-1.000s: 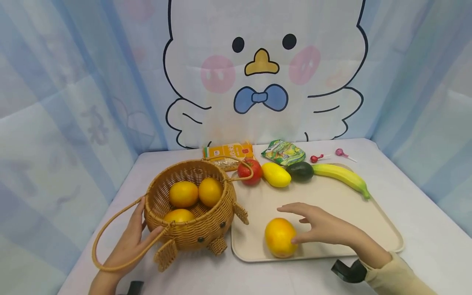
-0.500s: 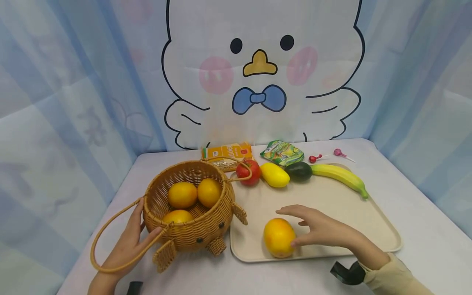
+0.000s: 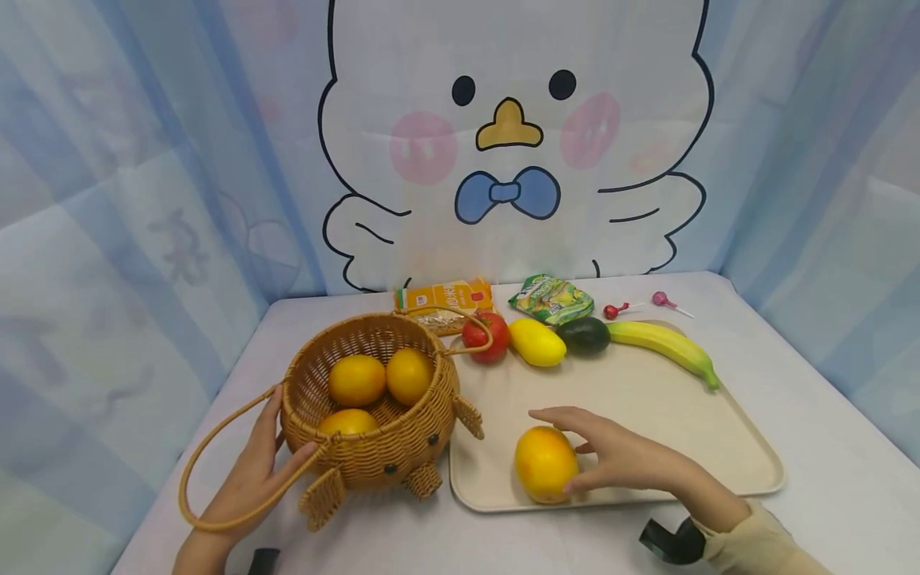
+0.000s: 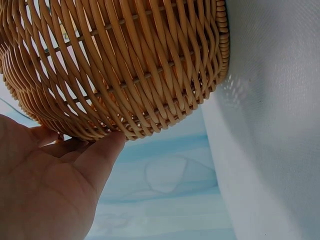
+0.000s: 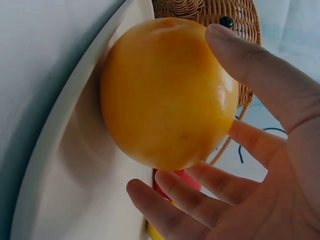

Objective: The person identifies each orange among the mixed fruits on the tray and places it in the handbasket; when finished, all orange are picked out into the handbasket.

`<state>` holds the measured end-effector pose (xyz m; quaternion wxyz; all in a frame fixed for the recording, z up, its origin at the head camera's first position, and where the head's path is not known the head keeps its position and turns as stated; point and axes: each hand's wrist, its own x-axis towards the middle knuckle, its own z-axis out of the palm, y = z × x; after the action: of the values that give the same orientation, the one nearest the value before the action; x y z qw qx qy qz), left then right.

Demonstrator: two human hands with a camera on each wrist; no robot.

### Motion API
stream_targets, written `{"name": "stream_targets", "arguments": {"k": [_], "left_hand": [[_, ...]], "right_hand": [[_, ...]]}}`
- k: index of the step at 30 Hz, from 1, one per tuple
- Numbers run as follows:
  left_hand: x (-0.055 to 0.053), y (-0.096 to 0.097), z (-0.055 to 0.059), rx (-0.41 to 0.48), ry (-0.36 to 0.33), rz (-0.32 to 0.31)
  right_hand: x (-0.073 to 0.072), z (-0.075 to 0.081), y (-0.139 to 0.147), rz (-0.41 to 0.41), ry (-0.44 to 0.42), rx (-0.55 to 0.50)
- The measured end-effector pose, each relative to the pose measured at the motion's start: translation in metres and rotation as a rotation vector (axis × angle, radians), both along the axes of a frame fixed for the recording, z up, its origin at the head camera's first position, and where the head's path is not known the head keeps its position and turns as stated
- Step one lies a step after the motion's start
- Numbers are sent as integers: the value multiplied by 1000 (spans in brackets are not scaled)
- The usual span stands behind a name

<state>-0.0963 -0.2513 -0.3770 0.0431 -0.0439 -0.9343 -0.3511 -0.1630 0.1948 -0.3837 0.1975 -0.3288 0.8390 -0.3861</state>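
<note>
My left hand (image 3: 244,479) rests against the side of a wicker basket (image 3: 381,455), its wrist behind the basket's looped handle. In the left wrist view, fingertips (image 4: 112,142) touch the woven wall. Inside the basket lie three orange-yellow fruits (image 3: 357,380). My right hand (image 3: 618,455) is spread around a smooth, oval orange-yellow fruit (image 3: 545,465) on the beige tray's near left part. Its thumb overlaps the fruit's near side in the head view, while the index finger arches over the far side. In the right wrist view the other fingers are spread apart beside the fruit (image 5: 165,95).
Along the beige tray's (image 3: 762,479) far edge lie a tomato (image 3: 496,345), a lemon-like yellow fruit (image 3: 537,342), a dark green avocado-like fruit (image 3: 584,335) and a banana (image 3: 668,347). Behind are an orange packet (image 3: 446,297), a green packet (image 3: 552,299) and two lollipops (image 3: 661,299).
My right hand has shifted slightly left, its index finger now reaching over the oval fruit's top. The fruit, basket and left hand stay where they were.
</note>
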Motion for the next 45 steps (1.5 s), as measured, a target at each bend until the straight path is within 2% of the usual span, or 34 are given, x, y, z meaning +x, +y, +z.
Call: {"name": "stream_targets", "arguments": {"k": [12,45], "left_hand": [[0,0,0,-12,-14,12],[1,2,1,-6,-25,23]], "right_hand": [[2,-8,-3,57,17,41],[1,-13,-1,46,-31,9]]}}
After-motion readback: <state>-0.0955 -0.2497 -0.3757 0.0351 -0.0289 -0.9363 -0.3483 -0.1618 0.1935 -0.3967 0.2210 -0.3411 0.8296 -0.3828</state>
